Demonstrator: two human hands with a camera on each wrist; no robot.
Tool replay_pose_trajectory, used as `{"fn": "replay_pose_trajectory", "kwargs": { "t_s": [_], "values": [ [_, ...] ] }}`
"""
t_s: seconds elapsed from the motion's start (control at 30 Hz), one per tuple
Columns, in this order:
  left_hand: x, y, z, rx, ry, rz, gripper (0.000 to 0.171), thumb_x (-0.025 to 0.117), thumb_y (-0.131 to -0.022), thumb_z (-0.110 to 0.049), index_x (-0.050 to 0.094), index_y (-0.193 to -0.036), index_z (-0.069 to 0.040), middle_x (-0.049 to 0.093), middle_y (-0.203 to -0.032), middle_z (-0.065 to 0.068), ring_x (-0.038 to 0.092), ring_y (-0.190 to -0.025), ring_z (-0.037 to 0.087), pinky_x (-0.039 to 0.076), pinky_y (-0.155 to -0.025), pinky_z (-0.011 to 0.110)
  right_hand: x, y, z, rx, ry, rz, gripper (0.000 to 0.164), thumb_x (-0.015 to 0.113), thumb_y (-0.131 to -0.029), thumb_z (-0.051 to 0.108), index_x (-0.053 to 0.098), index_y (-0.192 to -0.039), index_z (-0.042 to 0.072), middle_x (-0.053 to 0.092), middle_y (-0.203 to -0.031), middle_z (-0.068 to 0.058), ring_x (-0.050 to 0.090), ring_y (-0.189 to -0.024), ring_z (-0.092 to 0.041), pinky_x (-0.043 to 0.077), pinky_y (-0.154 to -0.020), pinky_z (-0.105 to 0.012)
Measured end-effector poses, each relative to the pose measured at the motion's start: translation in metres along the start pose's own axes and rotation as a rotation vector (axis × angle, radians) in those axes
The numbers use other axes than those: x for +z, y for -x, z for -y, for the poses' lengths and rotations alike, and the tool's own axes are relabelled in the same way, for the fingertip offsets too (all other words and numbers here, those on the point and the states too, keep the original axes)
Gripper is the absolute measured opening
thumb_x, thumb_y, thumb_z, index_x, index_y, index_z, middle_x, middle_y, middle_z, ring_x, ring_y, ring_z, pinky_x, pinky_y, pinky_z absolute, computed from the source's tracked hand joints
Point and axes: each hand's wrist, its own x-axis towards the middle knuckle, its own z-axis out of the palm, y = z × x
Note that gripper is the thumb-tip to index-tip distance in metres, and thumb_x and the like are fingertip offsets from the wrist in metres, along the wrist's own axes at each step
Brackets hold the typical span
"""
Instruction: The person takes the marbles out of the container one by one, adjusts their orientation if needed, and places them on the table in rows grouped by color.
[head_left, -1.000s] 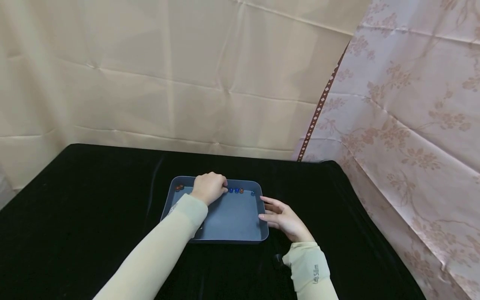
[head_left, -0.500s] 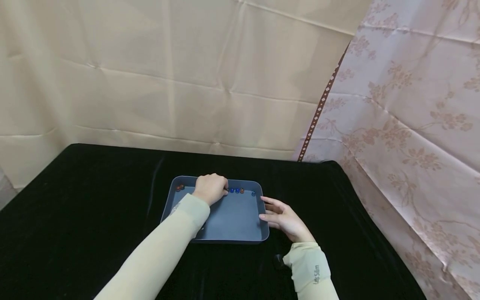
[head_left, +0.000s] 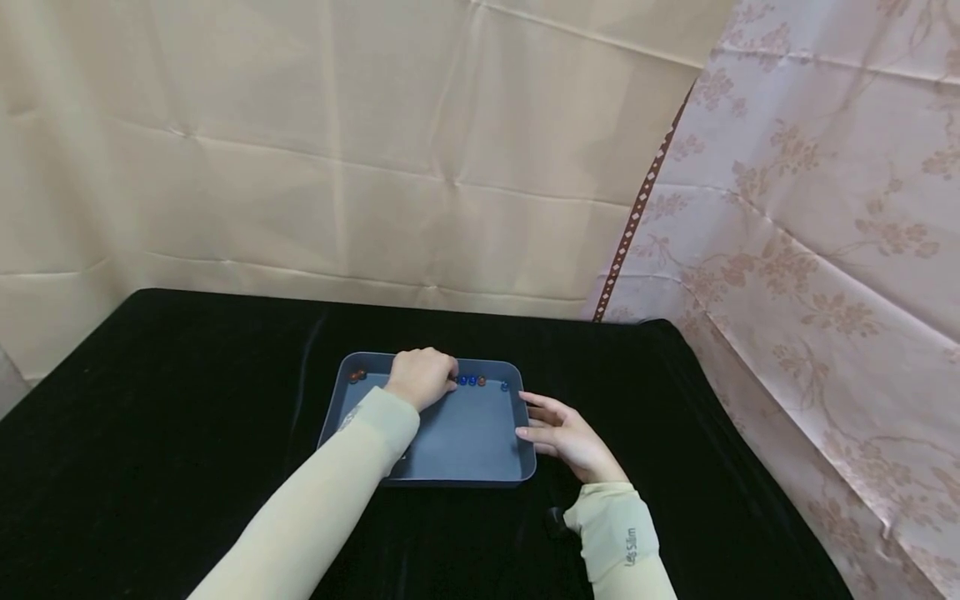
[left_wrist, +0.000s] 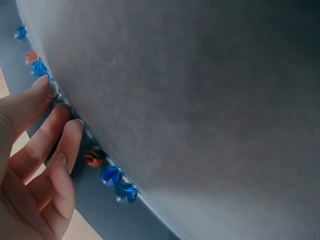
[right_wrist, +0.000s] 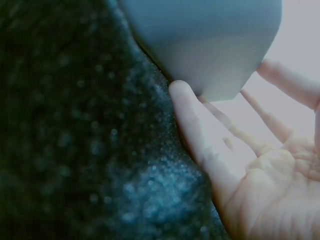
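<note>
A shallow blue-grey tray [head_left: 468, 446] lies on the table with glass marbles along its far wall. My left hand [head_left: 422, 377] reaches into it, thumb and forefinger pinching a pale marble [left_wrist: 54, 89] at that wall. Just past the thumb, in the left wrist view, sit blue marbles [left_wrist: 38, 68], an orange marble [left_wrist: 31, 57] and, set apart, another blue marble [left_wrist: 20, 32]. Below the curled fingers lie an orange-swirled marble [left_wrist: 95, 157] and two blue marbles [left_wrist: 111, 175]. My right hand [head_left: 566, 437] holds nothing; its spread, fairly straight fingers touch the tray's right side.
Two brownish marbles [head_left: 357, 377] are in the tray's far left corner. A black cloth [head_left: 187, 417] covers the table. Behind it hangs a cream curtain [head_left: 375, 167], with a floral pink curtain [head_left: 810, 233] on the right.
My left hand has shifted very slightly to the right along the far wall. The right hand and the rows of marbles look the same.
</note>
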Motion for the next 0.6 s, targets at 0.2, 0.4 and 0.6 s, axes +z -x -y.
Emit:
{"fn": "replay_pose_trajectory", "kwargs": {
  "t_s": [0.2,0.4,0.6],
  "values": [
    [-0.0006,0.0013,-0.0025,0.02,-0.011,0.007,0.015,0.073,-0.09,-0.031,0.078,-0.101,-0.021,0.076,-0.095,-0.003,0.064,-0.07,0.012,0.057,-0.068,0.033,0.0009,0.0003,0.0,-0.001,0.004,-0.001,0.064,0.063,-0.095,0.012,0.036,-0.152,0.009,0.036,-0.153,-0.028,0.048,-0.135,-0.041,0.052,-0.099,-0.042],
    [0.0006,0.002,-0.0026,0.028,-0.024,-0.006,0.015,0.074,-0.089,-0.032,0.078,-0.098,-0.021,0.076,-0.094,-0.004,0.065,-0.071,0.012,0.056,-0.066,0.033,0.0013,0.0006,-0.0001,-0.005,0.004,0.0,0.064,0.064,-0.094,0.012,0.036,-0.152,0.008,0.036,-0.152,-0.029,0.049,-0.134,-0.04,0.052,-0.099,-0.041],
    [0.0001,0.002,-0.0023,0.041,-0.011,-0.023,0.011,0.074,-0.089,-0.026,0.076,-0.085,-0.017,0.071,-0.076,-0.003,0.055,-0.058,0.011,0.05,-0.055,0.029,0.0012,0.0002,-0.0001,-0.015,0.009,0.001,0.063,0.064,-0.095,0.012,0.036,-0.152,0.009,0.036,-0.153,-0.028,0.049,-0.134,-0.04,0.052,-0.099,-0.042]
  ]
}}
